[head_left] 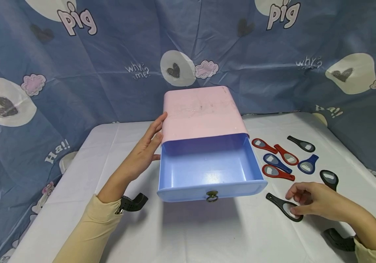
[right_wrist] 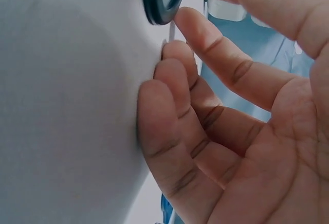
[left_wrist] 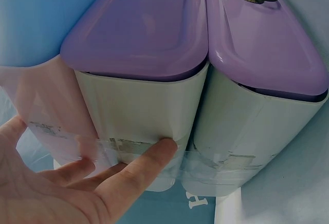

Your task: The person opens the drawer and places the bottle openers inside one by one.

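My left hand (head_left: pixel 143 155) rests its extended fingers against the left side of a drawer unit with a pink top shell (head_left: pixel 204 109). Its top blue drawer (head_left: pixel 212 191) is pulled out, showing a bare inside. In the left wrist view, the fingertips lie along the white shells (left_wrist: pixel 139 111) of two more drawers with purple fronts (left_wrist: pixel 149 34). At the right, my right hand (head_left: pixel 323 201) pinches a black bottle opener (head_left: pixel 278 201) by its round end. The thumb lies over the ring and the index fingertip is at its rim; the other fingers curl against the white cloth.
Several bottle openers lie right of the drawer: red ones (head_left: pixel 278 172), blue ones (head_left: pixel 307 165), a black one (head_left: pixel 301 143) at the back and another black one (head_left: pixel 329 179) beyond my right hand. A printed blue curtain (head_left: pixel 125 91) hangs behind the table (head_left: pixel 135 237).
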`<state>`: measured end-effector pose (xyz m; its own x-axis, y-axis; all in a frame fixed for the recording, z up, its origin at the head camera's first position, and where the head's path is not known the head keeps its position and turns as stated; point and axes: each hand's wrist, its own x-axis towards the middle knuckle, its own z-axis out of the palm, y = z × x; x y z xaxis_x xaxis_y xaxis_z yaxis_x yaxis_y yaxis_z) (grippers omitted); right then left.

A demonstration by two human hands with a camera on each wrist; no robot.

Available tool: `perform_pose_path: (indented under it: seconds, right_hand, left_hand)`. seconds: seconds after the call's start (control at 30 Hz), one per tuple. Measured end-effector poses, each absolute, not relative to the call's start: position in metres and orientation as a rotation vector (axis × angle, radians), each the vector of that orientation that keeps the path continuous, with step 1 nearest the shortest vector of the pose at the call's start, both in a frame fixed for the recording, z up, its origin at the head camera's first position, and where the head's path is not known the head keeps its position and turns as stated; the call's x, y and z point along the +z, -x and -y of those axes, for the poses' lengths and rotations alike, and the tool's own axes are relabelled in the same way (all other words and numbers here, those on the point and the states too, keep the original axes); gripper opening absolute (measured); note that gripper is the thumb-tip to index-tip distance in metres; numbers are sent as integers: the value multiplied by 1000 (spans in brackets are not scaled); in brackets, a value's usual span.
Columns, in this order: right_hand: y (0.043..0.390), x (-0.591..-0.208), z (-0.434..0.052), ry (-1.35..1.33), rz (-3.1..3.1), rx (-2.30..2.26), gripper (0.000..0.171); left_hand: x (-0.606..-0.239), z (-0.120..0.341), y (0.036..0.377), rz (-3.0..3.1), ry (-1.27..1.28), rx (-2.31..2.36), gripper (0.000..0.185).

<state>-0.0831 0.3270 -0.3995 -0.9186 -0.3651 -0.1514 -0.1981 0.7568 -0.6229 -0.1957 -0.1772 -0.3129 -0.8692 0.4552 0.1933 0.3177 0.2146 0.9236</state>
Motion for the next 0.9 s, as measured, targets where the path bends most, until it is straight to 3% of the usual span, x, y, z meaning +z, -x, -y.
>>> perform_pose_path:
  seconds: [0.33, 0.63, 0.9]
  right_hand:
    - [82, -392, -307, 316, -2758, -760, 35]
    - [88, -384, -302, 462, -2626, -793, 39]
    - [97, -372, -321, 615, -2469, -826, 14]
  left_hand:
    - [-314, 181, 195, -2367, -746, 1739, 54]
    - [-313, 180, 195, -2349, -753, 1744, 55]
    - [-314, 178, 196, -2370, -780, 1735, 56]
